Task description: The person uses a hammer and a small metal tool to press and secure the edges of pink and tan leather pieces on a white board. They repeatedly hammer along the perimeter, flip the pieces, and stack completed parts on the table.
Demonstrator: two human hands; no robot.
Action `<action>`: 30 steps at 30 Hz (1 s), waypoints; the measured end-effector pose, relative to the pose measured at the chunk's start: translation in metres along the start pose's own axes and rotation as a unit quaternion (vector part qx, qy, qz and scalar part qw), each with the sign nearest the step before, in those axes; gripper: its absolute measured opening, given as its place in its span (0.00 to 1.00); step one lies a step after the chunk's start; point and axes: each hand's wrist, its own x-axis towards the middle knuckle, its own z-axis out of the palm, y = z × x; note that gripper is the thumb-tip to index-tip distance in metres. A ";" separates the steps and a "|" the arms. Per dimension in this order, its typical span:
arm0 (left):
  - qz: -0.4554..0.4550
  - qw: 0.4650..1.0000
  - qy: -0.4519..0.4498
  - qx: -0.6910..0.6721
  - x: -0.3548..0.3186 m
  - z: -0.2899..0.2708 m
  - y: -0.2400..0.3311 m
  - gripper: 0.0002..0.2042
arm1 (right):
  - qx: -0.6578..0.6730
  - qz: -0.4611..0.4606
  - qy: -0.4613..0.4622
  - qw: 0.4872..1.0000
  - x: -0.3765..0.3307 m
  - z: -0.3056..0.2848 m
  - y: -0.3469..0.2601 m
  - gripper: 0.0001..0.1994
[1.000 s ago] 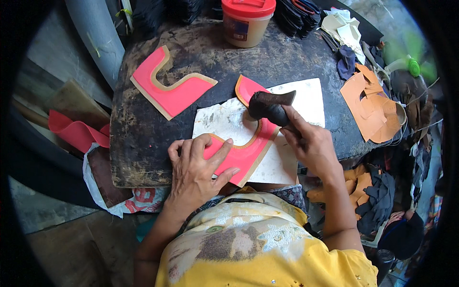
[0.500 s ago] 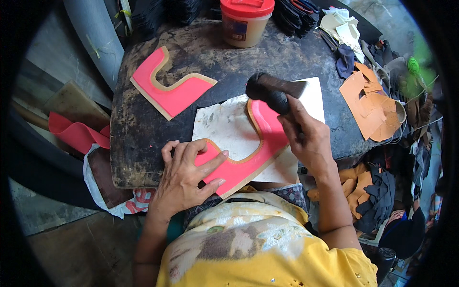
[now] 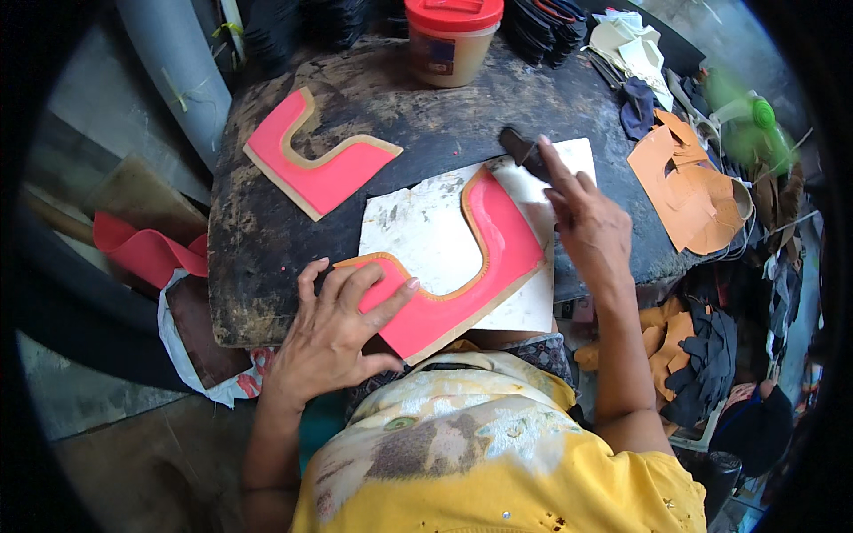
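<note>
Left hand (image 3: 333, 333) flat on pink U-shaped piece (image 3: 462, 275)

Lit by even, soft daylight, brightest at the upper right, where the green plastic object (image 3: 745, 111) looks washed out and smeared. Only faint, short shadows under the left hand (image 3: 333, 333) and the right hand (image 3: 586, 222). Mild sheen on the curved pink rubber piece with tan edging (image 3: 462, 266) and on the red lid of the plastic jar (image 3: 453, 13). Strong fisheye bending toward the rim, with a black vignette at all corners. Sharp at the centre of the dark worn round worktable (image 3: 267, 240); soft and slightly blurred toward the edges.
</note>
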 end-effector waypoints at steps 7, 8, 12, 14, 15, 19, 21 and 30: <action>0.005 0.996 0.083 -0.029 0.011 -0.006 -0.007 0.26 | 0.206 -0.021 -0.046 0.977 -0.015 -0.037 -0.048 0.32; 0.007 0.994 0.106 -0.032 0.014 -0.013 -0.005 0.26 | 0.235 -0.133 -0.054 0.961 -0.026 -0.048 -0.061 0.40; -0.008 0.969 0.243 0.039 0.026 -0.034 0.012 0.24 | 0.266 -0.239 -0.122 0.926 -0.030 -0.054 -0.092 0.38; -0.023 0.908 0.417 0.020 0.037 -0.032 0.012 0.32 | 0.423 -0.189 0.041 0.885 -0.019 -0.042 -0.096 0.28; -0.053 0.873 0.483 -0.051 0.042 -0.028 0.010 0.35 | 0.562 -0.132 0.088 0.812 -0.017 -0.038 -0.098 0.22; -0.183 0.629 0.413 -0.632 0.040 -0.008 0.003 0.40 | 0.866 0.141 0.051 0.477 -0.006 -0.018 -0.106 0.19; -0.159 0.458 0.307 -0.819 0.036 0.001 0.001 0.37 | 0.893 0.162 0.002 0.420 -0.003 -0.006 -0.110 0.17; -0.119 0.546 0.303 -0.772 0.045 0.015 -0.011 0.29 | 0.902 0.233 -0.064 0.358 -0.018 0.026 -0.101 0.12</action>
